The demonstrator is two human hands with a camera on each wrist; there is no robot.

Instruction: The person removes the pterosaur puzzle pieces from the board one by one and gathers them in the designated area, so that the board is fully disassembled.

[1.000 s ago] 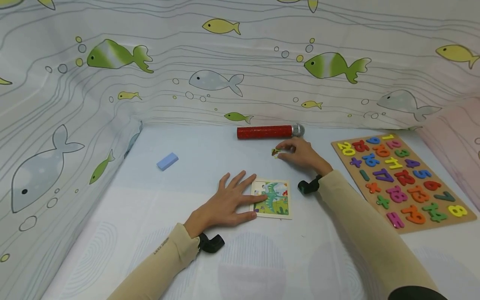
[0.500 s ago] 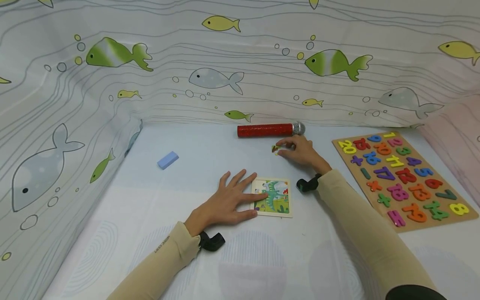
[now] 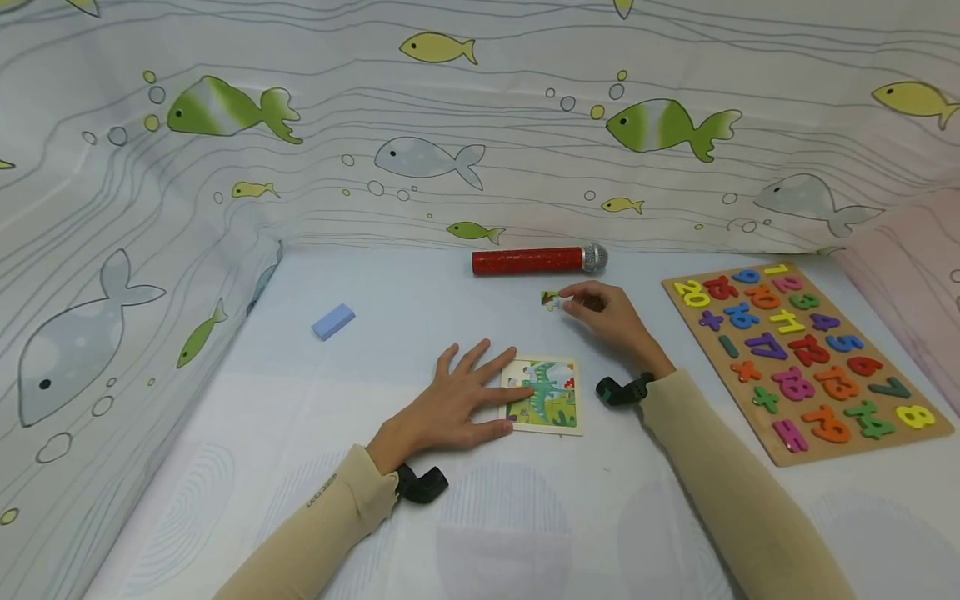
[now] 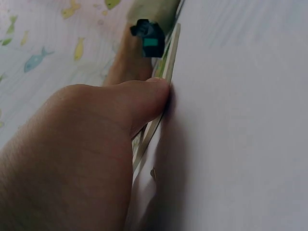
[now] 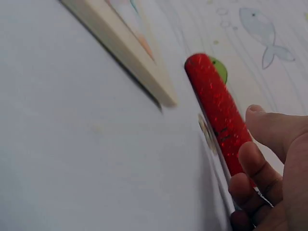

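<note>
A small square dinosaur puzzle (image 3: 561, 408) in a pale wooden frame lies on the table. My left hand (image 3: 453, 407) rests on its left side with fingers spread, one finger across the picture. In the left wrist view, the thumb (image 4: 149, 98) touches the frame's edge (image 4: 172, 57). A small patterned puzzle piece (image 3: 550, 298) lies beyond the frame, in front of the microphone. My right hand (image 3: 613, 323) is just right of that piece, fingers loosely bent. In the right wrist view, the piece (image 5: 206, 132) lies on the table, apart from the fingertips (image 5: 251, 154).
A red glittery microphone (image 3: 528, 261) lies at the back, near the fish-print curtain (image 3: 330, 208). On the right is a wooden number board (image 3: 712, 358) with colourful numerals. A blue block (image 3: 333, 322) lies at the left.
My right hand has drawn back slightly to the right, away from the small piece, which stays on the table. My left hand keeps its place on the puzzle.
</note>
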